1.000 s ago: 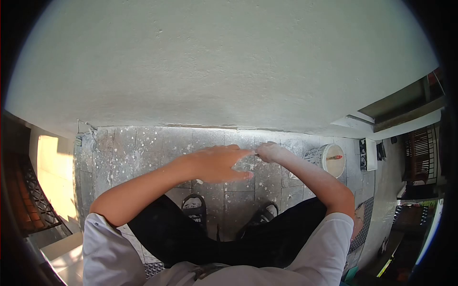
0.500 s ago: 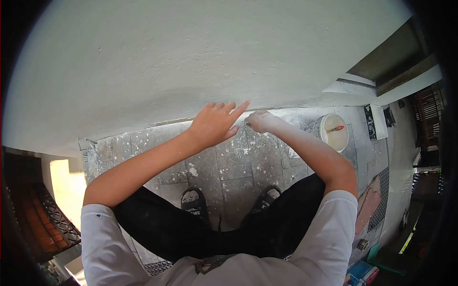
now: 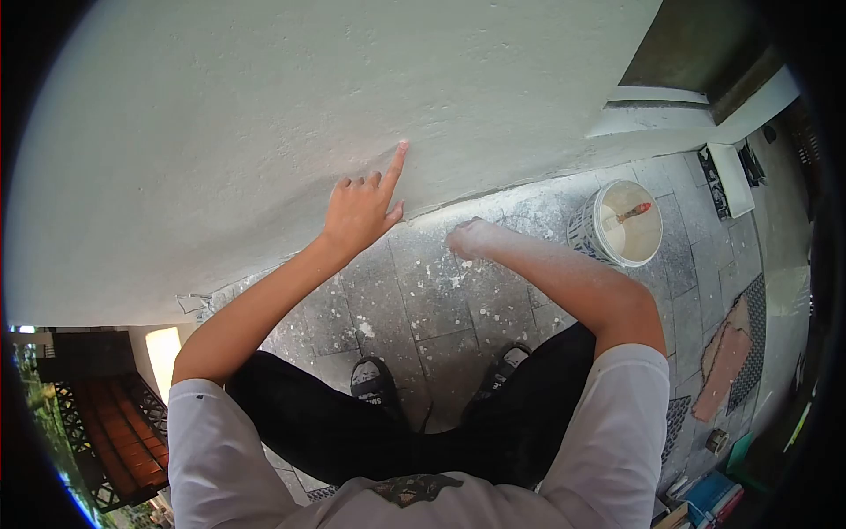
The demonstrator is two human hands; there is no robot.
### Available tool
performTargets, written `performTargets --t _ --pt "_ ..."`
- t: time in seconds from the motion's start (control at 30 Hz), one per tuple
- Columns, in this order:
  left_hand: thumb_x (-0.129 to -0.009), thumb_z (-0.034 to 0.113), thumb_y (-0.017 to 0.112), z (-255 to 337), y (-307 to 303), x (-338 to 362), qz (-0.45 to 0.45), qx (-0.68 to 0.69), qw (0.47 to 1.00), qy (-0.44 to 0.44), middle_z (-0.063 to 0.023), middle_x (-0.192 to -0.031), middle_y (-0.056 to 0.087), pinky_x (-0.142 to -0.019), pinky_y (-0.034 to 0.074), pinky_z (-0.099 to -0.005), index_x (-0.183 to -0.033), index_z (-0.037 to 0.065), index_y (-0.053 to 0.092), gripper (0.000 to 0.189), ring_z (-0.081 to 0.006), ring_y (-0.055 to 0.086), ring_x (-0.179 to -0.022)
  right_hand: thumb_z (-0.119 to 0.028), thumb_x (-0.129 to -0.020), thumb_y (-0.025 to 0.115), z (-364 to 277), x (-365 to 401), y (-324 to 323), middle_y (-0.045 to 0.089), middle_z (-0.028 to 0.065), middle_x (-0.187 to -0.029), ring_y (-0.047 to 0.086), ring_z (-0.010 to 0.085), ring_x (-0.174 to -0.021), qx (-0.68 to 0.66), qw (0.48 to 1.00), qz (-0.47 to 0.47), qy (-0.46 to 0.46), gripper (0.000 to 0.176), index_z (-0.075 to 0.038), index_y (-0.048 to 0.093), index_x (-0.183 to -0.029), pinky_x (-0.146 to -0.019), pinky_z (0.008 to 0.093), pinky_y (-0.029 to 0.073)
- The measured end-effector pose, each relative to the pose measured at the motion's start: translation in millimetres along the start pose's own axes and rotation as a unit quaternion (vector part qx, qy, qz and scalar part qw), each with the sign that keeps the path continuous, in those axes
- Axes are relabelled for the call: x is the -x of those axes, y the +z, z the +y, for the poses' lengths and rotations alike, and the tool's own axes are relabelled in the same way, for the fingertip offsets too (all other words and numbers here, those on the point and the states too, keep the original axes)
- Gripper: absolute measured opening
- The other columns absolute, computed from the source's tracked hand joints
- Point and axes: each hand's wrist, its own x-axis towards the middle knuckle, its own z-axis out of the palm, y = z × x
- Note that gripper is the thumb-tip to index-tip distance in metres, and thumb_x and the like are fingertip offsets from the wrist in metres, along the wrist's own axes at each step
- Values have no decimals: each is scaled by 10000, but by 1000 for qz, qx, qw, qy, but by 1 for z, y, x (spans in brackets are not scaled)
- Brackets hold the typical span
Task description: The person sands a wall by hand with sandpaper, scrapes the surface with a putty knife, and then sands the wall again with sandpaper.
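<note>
My left hand (image 3: 363,204) is raised against the pale wall (image 3: 291,106), its index finger stretched out with a whitish tip at the wall surface. The other fingers are curled, the thumb stands apart, and it holds nothing that I can see. My right hand (image 3: 470,239), dusted white, hangs above the speckled floor (image 3: 432,304) near the foot of the wall. Its fingers are curled inward, and whatever they may hold is hidden. To its right stands a white bucket (image 3: 582,231) with a red-handled brush (image 3: 636,212) inside.
A white tray (image 3: 731,181) lies at the upper right, below a recessed window (image 3: 679,53). Reddish flat pieces (image 3: 724,370) rest on a patterned mat at the right. A brown slatted bench (image 3: 119,423) is at the lower left.
My left hand has moved up and left along the wall, away from my right hand, its index finger now pointing more upward. The view has shifted, and the bucket shows more fully.
</note>
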Motion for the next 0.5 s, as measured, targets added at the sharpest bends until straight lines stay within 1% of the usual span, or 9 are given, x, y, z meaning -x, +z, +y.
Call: performTargets --t 0.1,0.17,0.2,0.27,0.3,0.37,0.43,0.47,0.5 --pt "-833 361 625 -4 -3 0 -41 -12 999 -1 -87 -801 622 -632 509 -365 -1523 138 97 898 -242 632 -640 -148 -833 567 10 0 -5 673 145 -1095 649 303 -1022 -32 999 32 16 272 -54 680 -1063 -840 419 522" --pt "-836 359 620 -5 2 4 -57 -5 998 -8 -98 -850 630 -655 514 -369 -1523 152 96 889 -251 640 -684 -149 -868 532 14 -2 -11 664 146 -1114 638 307 -1042 -7 999 36 21 273 -62 656 -1095 -867 414 515" --pt "-841 357 613 -6 6 8 -61 16 998 -2 -101 -884 631 -682 515 -377 -1510 154 149 838 -260 643 -720 -150 -885 515 12 -2 -11 659 147 -1124 633 309 -1052 6 999 32 20 274 -66 644 -1112 -880 412 511" --pt "-852 351 597 -6 18 20 -69 67 995 1 -108 -952 634 -736 518 -393 -1484 158 257 743 -277 650 -791 -133 -903 493 5 6 -10 613 136 -1210 587 293 -1132 15 992 124 -36 333 -94 570 -1225 -933 412 480" --pt "-861 351 587 -8 29 27 -107 91 990 13 -111 -991 633 -773 512 -403 -1447 155 318 674 -285 644 -848 -125 -912 482 1 9 -15 590 131 -1253 565 284 -1171 23 982 174 -63 374 -107 533 -1282 -959 412 465" --pt "-877 350 567 -21 58 40 -183 128 973 51 -117 -1069 631 -847 499 -423 -1374 148 441 550 -302 632 -960 -134 -929 484 -10 18 -18 480 94 -1382 442 252 -1301 55 929 354 -89 487 -156 389 -1406 -1066 425 377" --pt "-889 352 553 -37 74 49 -337 175 923 64 -124 -1116 626 -901 477 -436 -1306 139 508 470 -307 603 -1048 -131 -908 535 -22 36 -38 421 56 -1432 354 224 -1362 105 862 485 -101 563 -176 350 -1437 -1134 450 284" --pt "-895 353 546 -44 82 48 -407 199 889 70 -127 -1139 624 -929 466 -443 -1272 134 542 436 -310 588 -1092 -154 -915 545 -23 42 -54 375 47 -1461 319 216 -1379 148 823 538 -104 573 -181 332 -1447 -1147 458 256" --pt "-897 357 544 -49 95 47 -412 175 892 56 -131 -1161 616 -938 461 -442 -1273 135 541 437 -309 575 -1115 -177 -922 556 -20 45 -73 330 37 -1491 283 209 -1396 192 779 588 -108 586 -185 314 -1456 -1159 465 229"
